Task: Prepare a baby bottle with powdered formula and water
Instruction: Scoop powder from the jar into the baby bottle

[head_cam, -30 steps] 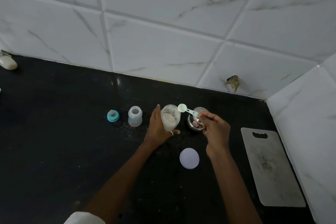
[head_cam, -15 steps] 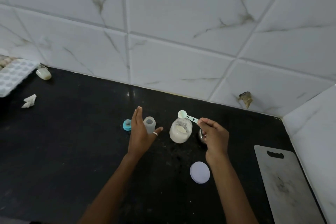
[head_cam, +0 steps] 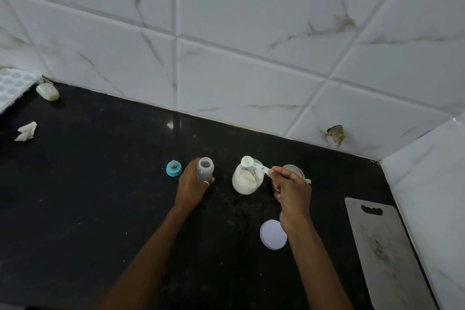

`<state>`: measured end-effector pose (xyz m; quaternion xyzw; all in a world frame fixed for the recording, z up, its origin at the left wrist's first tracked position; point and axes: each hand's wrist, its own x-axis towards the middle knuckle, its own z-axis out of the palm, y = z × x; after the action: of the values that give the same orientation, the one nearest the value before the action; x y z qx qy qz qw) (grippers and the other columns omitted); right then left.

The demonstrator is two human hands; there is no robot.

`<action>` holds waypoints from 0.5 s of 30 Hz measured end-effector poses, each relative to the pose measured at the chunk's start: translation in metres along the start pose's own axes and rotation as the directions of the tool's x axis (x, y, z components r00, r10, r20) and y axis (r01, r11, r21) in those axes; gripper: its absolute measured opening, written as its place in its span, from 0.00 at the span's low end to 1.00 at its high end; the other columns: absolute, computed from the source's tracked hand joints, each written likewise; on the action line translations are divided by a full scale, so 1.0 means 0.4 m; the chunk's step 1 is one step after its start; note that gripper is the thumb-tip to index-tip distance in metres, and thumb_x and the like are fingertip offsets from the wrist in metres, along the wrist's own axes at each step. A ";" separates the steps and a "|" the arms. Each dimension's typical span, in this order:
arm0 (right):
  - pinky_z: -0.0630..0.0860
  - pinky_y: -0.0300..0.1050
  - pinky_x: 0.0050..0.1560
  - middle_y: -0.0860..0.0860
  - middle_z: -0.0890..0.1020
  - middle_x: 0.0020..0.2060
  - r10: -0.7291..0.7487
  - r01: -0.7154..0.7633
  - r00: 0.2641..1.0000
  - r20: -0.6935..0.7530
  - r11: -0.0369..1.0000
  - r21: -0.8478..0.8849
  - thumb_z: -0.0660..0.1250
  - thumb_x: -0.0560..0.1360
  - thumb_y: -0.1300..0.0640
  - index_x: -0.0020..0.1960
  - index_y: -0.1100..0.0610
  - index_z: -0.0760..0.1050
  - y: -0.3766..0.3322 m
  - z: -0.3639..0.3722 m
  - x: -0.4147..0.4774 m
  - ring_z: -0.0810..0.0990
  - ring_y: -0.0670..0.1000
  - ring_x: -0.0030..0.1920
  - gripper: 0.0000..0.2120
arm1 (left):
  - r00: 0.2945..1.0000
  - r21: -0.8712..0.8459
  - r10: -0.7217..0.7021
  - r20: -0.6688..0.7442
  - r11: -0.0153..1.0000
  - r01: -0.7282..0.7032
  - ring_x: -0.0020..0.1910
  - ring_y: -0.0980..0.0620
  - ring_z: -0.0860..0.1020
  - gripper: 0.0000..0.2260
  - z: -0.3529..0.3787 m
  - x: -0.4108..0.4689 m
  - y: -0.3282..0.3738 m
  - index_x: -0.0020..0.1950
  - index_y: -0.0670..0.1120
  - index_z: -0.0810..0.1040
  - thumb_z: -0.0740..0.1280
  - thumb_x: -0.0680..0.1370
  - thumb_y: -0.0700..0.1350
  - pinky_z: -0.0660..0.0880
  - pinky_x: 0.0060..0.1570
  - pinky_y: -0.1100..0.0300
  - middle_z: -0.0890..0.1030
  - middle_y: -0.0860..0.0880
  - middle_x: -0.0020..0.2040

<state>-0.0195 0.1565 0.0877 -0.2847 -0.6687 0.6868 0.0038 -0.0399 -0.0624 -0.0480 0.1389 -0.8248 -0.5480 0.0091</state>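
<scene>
A small translucent baby bottle [head_cam: 205, 167] stands open-topped on the black counter [head_cam: 88, 196], and my left hand [head_cam: 192, 184] is wrapped around it. Its blue teat cap [head_cam: 173, 168] lies just to the left. A glass jar of white formula powder [head_cam: 247, 178] stands to the right, uncovered. My right hand [head_cam: 292, 192] pinches the handle of a pale green scoop [head_cam: 247, 161], whose bowl hangs over the jar's mouth. Behind my right hand a steel cup [head_cam: 293, 171] is partly hidden.
The jar's round white lid [head_cam: 273, 234] lies flat near my right wrist. A worn cutting board [head_cam: 385, 251] lies at the right by the side wall. At far left are a crumpled paper scrap [head_cam: 26, 131], a pale soap-like lump [head_cam: 47, 91] and a white dimpled tray [head_cam: 12, 88].
My left hand let go of the powder jar, moved left and closed around the baby bottle. The scoop stays over the jar. The view shifted left.
</scene>
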 end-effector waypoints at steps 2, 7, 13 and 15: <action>0.70 0.39 0.33 0.47 0.81 0.30 0.000 0.000 1.000 -0.011 1.000 0.002 0.75 0.74 0.64 0.50 0.58 0.86 -0.009 -0.001 -0.006 0.73 0.45 0.33 0.05 | 1.000 -0.013 0.009 -0.009 1.000 -0.009 0.58 0.54 0.79 0.25 -0.008 -0.007 0.023 0.65 0.49 0.74 0.78 0.72 0.39 0.78 0.62 0.48 0.80 0.52 0.59; 0.69 0.38 0.31 0.50 0.82 0.34 -0.011 0.009 0.999 0.030 0.998 0.064 0.74 0.74 0.65 0.49 0.58 0.86 -0.072 -0.003 -0.041 0.74 0.45 0.33 0.06 | 0.992 -0.023 0.124 -0.039 0.992 -0.125 0.55 0.54 0.81 0.23 -0.048 -0.027 0.121 0.62 0.50 0.77 0.80 0.70 0.42 0.80 0.55 0.58 0.82 0.54 0.55; 0.68 0.36 0.27 0.51 0.84 0.36 -0.111 0.094 0.989 0.098 0.982 0.164 0.74 0.72 0.67 0.48 0.61 0.85 -0.226 0.017 -0.106 0.75 0.44 0.31 0.06 | 0.926 0.064 0.367 -0.092 0.930 -0.362 0.53 0.56 0.79 0.26 -0.113 -0.052 0.326 0.64 0.49 0.79 0.82 0.68 0.49 0.77 0.54 0.60 0.81 0.55 0.56; 0.68 0.36 0.28 0.52 0.85 0.37 -0.166 0.145 0.980 0.111 0.974 0.176 0.74 0.72 0.67 0.47 0.60 0.85 -0.281 0.018 -0.128 0.76 0.44 0.32 0.06 | 0.894 0.115 0.435 -0.106 0.899 -0.424 0.53 0.55 0.79 0.27 -0.134 -0.063 0.386 0.65 0.48 0.78 0.81 0.68 0.51 0.76 0.53 0.60 0.80 0.56 0.55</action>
<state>-0.0216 0.1419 0.2106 -0.1863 -0.6280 0.7545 0.0395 -0.0407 -0.0489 0.1167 -0.0112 -0.8562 -0.4853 0.1770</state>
